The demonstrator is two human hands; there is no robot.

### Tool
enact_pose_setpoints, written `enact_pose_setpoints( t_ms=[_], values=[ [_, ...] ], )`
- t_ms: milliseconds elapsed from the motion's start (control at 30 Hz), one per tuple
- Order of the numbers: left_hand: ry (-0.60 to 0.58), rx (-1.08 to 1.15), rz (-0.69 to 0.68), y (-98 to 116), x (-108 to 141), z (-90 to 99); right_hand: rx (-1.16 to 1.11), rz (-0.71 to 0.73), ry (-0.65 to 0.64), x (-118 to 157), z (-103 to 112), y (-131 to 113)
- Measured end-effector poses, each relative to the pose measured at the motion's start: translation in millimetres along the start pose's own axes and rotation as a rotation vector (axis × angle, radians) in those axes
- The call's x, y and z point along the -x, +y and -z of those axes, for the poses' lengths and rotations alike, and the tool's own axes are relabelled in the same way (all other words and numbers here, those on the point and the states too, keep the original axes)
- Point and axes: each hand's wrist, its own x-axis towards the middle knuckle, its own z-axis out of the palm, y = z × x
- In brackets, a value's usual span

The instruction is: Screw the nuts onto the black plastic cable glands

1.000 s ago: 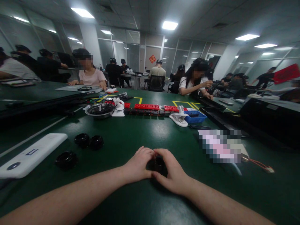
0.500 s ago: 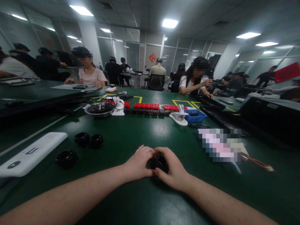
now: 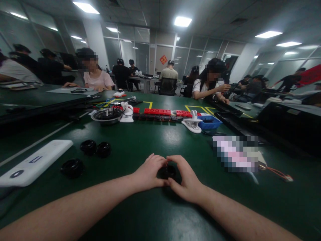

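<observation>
Low over the green table, both my hands curve around a glossy black round part (image 3: 168, 171) with a hollow-looking top. My left hand (image 3: 150, 172) grips it from the left, fingers on the far side and thumb on the near side. My right hand (image 3: 187, 180) curls around from the right, and its fingertips and thumb nearly meet those of the left. My fingers hide part of the piece. Three similar black round parts lie to the left: a rear one (image 3: 88, 147), one beside it (image 3: 103, 149) and a nearer one (image 3: 72, 168).
At left lies a white elongated device (image 3: 37, 162). Across the table stand a metal bowl (image 3: 106, 121), red blocks in a row (image 3: 157, 111), a white clip (image 3: 193, 123) and a blue bin (image 3: 210, 124). A blurred packet (image 3: 233, 152) lies right. Co-workers sit beyond.
The black round part has shifted slightly left between my hands, and its top looks differently turned. Both hands stay nearly in place around it.
</observation>
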Motion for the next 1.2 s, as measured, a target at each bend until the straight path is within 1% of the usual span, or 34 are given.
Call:
enact_pose_setpoints(
  t_ms=[100, 167, 233, 300, 367, 400, 467, 567, 667, 733, 833, 900, 1000, 1200],
  values=[
    [0.002, 0.004, -0.014, -1.4, 0.1, -1.0, 0.078, -0.118, 0.071, -0.5, -1.5, 3.1],
    [0.005, 0.006, -0.014, -1.4, 0.2, -1.2, 0.095, -0.160, 0.055, -0.9, -2.0, 3.8],
    [0.008, 0.007, -0.010, -0.6, 0.4, -0.9, 0.051, -0.124, 0.006, -0.8, -1.1, 2.8],
    [0.008, 0.004, -0.005, 0.6, 0.5, -0.1, -0.026, -0.031, -0.028, -0.3, 0.7, 1.1],
    [0.004, 0.000, -0.004, 1.2, 0.7, 0.6, -0.065, 0.041, -0.025, 0.3, 2.3, 0.0],
    [0.004, -0.003, -0.006, 1.1, 0.7, 0.8, -0.060, 0.050, -0.016, 0.4, 2.7, -0.1],
    [0.004, -0.007, -0.016, 0.4, 0.7, 0.8, -0.013, 0.020, 0.012, 0.4, 2.1, 0.8],
    [-0.002, -0.009, -0.021, -0.3, 0.8, 0.8, 0.059, -0.075, 0.053, -0.6, -0.5, 2.8],
    [-0.006, -0.009, -0.016, 0.8, 0.7, 1.6, 0.080, -0.131, 0.060, -1.0, -1.8, 2.7],
    [0.004, -0.015, -0.018, 2.0, 0.5, 2.0, 0.031, -0.092, 0.030, -0.3, -1.1, 1.5],
    [0.010, -0.022, -0.013, 2.7, 0.2, 1.8, -0.062, 0.013, -0.036, 1.2, 0.2, 0.1],
    [0.010, -0.025, -0.009, 2.4, 0.4, 1.0, -0.068, 0.032, -0.065, 1.3, -0.2, 0.0],
    [0.022, -0.036, -0.008, 1.6, 1.4, -0.6, -0.034, 0.005, -0.071, -0.4, -2.1, 0.5],
    [0.045, -0.031, -0.005, 1.6, 3.3, -2.2, 0.153, -0.146, 0.042, -2.4, -3.8, 0.8]
  ],
)
